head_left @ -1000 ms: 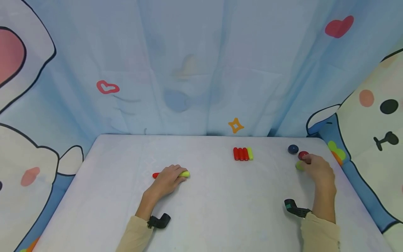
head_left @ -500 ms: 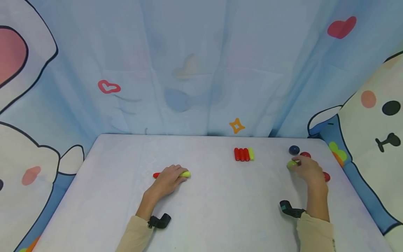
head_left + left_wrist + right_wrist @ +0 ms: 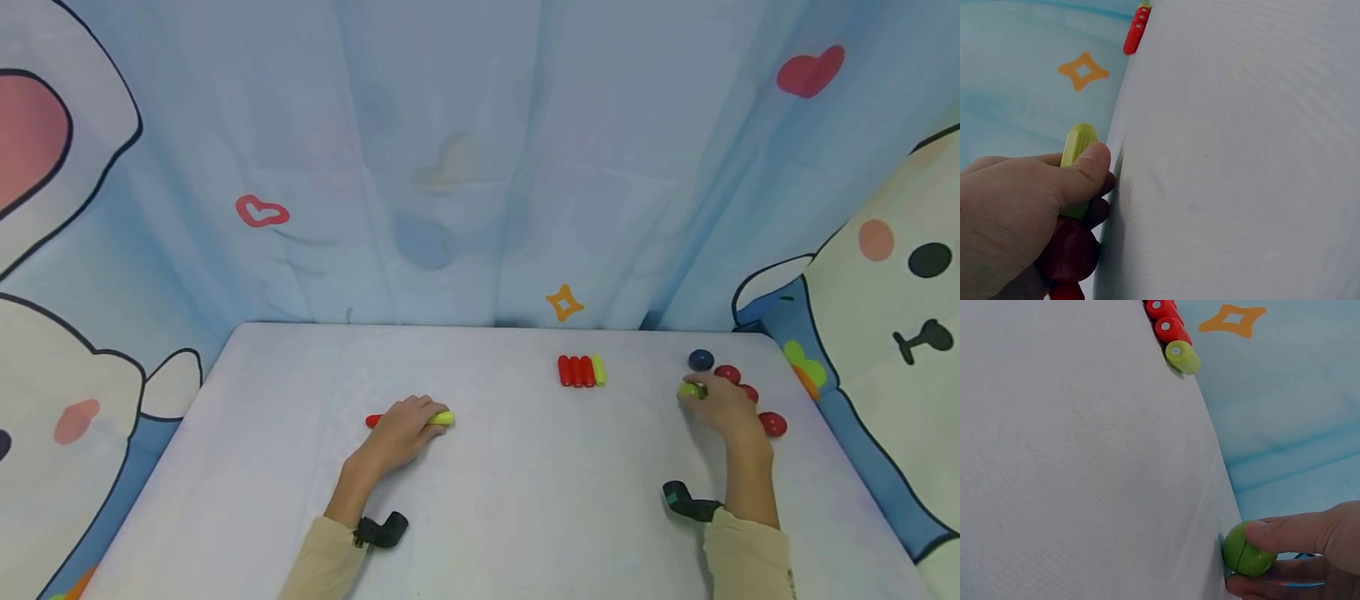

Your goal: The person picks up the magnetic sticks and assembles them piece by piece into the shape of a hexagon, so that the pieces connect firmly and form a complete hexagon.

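Observation:
My left hand [image 3: 401, 429] grips a small toy piece just left of the table's middle. In the left wrist view it is a yellow-green rod [image 3: 1076, 145] in line with a dark red ball [image 3: 1071, 250] and a red rod [image 3: 1066, 291]; the thumb lies along the yellow-green rod. Over at the right side, my right hand [image 3: 726, 410] pinches a green ball [image 3: 1246, 549] between thumb and fingers, close to the tabletop. Beside that hand lie a dark blue ball [image 3: 701, 360] and three red balls [image 3: 772, 423], partly overlapped by the hand.
Three red rods [image 3: 576, 372] and a yellow-green rod [image 3: 598, 371] lie side by side toward the back of the white table [image 3: 525, 492]; the right wrist view shows silvery dots on their ends. A blue printed curtain [image 3: 465, 167] hangs behind the table.
My right hand has moved left with the green ball, away from the red balls, more of which now show. My left hand stays in place with its grip.

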Available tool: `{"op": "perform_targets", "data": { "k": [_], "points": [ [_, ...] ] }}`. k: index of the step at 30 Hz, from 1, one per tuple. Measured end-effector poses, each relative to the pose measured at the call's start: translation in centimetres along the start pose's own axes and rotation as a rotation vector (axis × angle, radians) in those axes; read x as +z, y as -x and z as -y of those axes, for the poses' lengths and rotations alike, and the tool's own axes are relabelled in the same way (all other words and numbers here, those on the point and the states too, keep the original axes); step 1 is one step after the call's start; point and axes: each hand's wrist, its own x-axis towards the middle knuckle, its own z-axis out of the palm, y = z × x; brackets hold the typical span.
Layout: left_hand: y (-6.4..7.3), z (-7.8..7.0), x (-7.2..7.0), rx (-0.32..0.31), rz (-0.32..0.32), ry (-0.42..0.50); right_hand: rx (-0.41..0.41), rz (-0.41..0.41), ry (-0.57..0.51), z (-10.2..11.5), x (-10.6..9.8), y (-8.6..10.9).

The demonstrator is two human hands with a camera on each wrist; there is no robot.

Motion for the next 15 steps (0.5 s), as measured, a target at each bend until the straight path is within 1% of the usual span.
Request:
{"op": "perform_targets", "data": {
  "k": [4,6,10,13,15],
  "points": [
    [-0.06,-0.05,0.01,0.01,-0.004,-0.001,0.009,0.008,0.014,-0.07,-0.04,0.08],
    [-0.06,-0.07,0.02,0.004,0.005,0.003,0.007,0.016,0.016,-0.12,0.01,0.15],
    [-0.04,-0.09,0.06,-0.014,0.024,0.004,-0.021,0.007,0.02,-0.13,0.19,0.07],
    [-0.06,-0.05,0.1,-0.021,0.026,-0.001,-0.048,0.005,0.02,-0.04,0.19,0.03],
    [-0.05,-0.01,0.09,-0.024,0.023,-0.002,-0.084,-0.002,0.0,0.04,0.13,-0.01]
  ]
}}
